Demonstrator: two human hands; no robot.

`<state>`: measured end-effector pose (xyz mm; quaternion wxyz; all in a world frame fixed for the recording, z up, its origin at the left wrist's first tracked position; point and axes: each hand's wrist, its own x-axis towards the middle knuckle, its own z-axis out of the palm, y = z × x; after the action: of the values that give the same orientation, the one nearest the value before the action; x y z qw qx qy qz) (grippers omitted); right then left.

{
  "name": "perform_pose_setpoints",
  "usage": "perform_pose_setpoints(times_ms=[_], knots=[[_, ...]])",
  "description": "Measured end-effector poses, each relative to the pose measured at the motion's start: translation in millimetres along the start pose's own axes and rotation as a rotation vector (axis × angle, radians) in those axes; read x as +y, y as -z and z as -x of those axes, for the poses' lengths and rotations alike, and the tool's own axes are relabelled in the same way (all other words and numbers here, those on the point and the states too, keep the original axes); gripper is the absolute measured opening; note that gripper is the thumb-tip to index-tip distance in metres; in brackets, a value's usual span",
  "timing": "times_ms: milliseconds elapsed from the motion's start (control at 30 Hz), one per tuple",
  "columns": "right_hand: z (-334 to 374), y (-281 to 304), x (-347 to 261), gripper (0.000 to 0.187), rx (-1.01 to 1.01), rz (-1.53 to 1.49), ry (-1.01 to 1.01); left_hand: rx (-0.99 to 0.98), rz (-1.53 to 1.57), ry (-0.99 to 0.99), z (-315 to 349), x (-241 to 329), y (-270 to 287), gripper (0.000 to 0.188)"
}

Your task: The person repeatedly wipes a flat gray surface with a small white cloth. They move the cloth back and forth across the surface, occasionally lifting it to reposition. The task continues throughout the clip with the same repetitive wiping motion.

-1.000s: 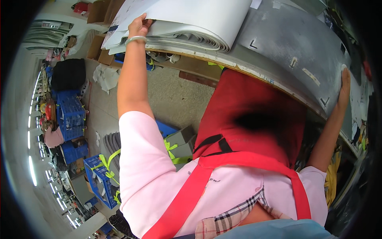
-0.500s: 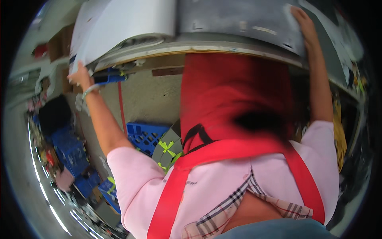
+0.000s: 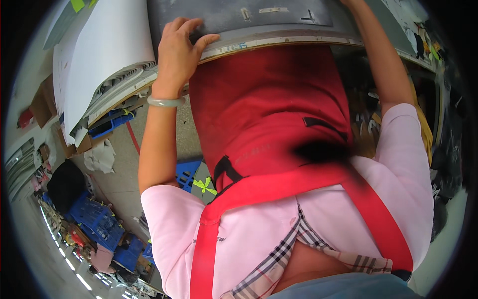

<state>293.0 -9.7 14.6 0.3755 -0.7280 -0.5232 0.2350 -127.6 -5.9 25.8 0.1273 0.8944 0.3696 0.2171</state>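
My left hand [image 3: 180, 50] lies at the near left corner of a dark grey board [image 3: 214, 17], its fingers slightly bent and the thumb stretched along the table's front edge. A pale bracelet circles that wrist. Beyond the board's right end, my right hand [image 3: 352, 2] is mostly cut off by the upper rim of the view, and its fingers are hidden. Left of the board lies a stack of large white sheets [image 3: 117, 40], curled over at the near side and overhanging the table [image 3: 279, 41].
Blue plastic crates [image 3: 94, 219] stand on the floor at the left. Nearer, a grey item with a yellow-green bow [image 3: 204, 186] sits by a blue crate beside my red apron [image 3: 269, 94]. Crumpled white paper [image 3: 100, 156] lies on the floor. Below the table's right part are stored items.
My left hand has let go of the white sheet's near left corner and moved right to the grey board. My right hand has moved farther away, and the view has shifted right.
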Motion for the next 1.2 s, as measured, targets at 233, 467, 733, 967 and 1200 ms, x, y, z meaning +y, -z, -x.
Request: perform_pose_setpoints(times_ms=[233,467,733,967,1200], knots=[[3.6,3.8,10.5,0.020,-0.048,-0.085,0.003,-0.073,0.066,0.005,4.9,3.8,1.8,0.032],[6.8,0.9,10.2,0.021,-0.035,-0.124,0.024,0.012,0.120,-0.011,11.8,4.0,-6.1,0.024],[7.6,4.5,5.8,0.023,-0.056,-0.082,-0.006,0.025,0.160,0.003,15.2,4.2,-10.4,0.017],[10.7,3.4,10.0,0.022,-0.046,-0.111,0.023,0.050,0.159,-0.083,13.6,3.7,-11.7,0.014],[0.8,-3.4,27.1,0.023,-0.037,-0.133,0.082,0.035,0.162,-0.043,16.1,3.4,-10.9,0.014]])
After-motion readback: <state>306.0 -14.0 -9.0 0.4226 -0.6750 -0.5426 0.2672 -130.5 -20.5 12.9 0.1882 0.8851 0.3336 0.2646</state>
